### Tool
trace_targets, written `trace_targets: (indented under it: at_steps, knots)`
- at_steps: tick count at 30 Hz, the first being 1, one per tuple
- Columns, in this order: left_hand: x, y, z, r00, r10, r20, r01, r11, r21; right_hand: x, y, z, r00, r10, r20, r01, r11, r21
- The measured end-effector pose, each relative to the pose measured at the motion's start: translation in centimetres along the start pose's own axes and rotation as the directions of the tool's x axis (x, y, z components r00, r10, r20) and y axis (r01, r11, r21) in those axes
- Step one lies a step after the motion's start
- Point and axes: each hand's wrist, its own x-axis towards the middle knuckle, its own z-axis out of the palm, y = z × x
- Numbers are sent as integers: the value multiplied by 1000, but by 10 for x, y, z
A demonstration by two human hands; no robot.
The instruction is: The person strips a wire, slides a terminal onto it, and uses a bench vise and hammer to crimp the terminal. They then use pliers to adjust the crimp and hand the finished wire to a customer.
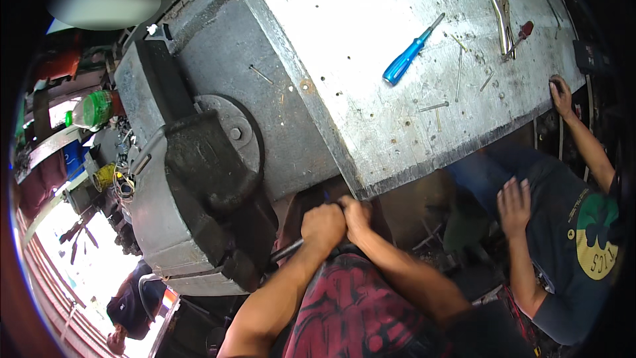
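Observation:
Close together in front of my body, just below the bench's near corner, are both my hands. My left hand [324, 227] is closed in a fist, knuckles up. Against it sits my right hand [358, 217], its fingers curled in. What they grip, if anything, is hidden by the fingers. A dark metal bar [287, 250] emerges from the vise side and passes under my left wrist; I cannot tell whether a hand holds it. The large dark bench vise [212, 166] stands left of my hands, on a round bolted base [246, 136].
On the metal-topped bench [371, 132] lie a blue screwdriver [405, 59], locking pliers [500, 10], a red-handled screwdriver [523, 32] and several nails. A co-worker [563, 252] stands at right, one hand [560, 95] on the bench edge. A green-labelled bottle [95, 109] is at far left.

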Motion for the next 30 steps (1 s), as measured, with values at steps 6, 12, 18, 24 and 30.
trace_targets:
  at_steps: [6, 12, 18, 24, 30]
  knots:
    - [41, -14, 21, 989, -136, -65, 136, 991, -7, 32, 13, 6, 916, 273, 295, -269, 962, -56]
    - [59, -29, 38, 958, -285, -17, 286, 957, 45, 72, 43, 30, 801, 479, 358, -467, 875, -127]
    - [82, -59, 54, 946, -324, -22, 324, 940, 102, 141, 114, 60, 658, 572, 489, -532, 813, -236]
    - [21, -29, 82, 760, 204, -617, -264, 965, -6, 153, 106, -3, 812, -407, 418, 583, 601, -547]
    - [-19, -97, 151, 971, -213, -104, 53, 623, -781, 82, 67, -1, 370, -477, 797, 867, -131, -481]
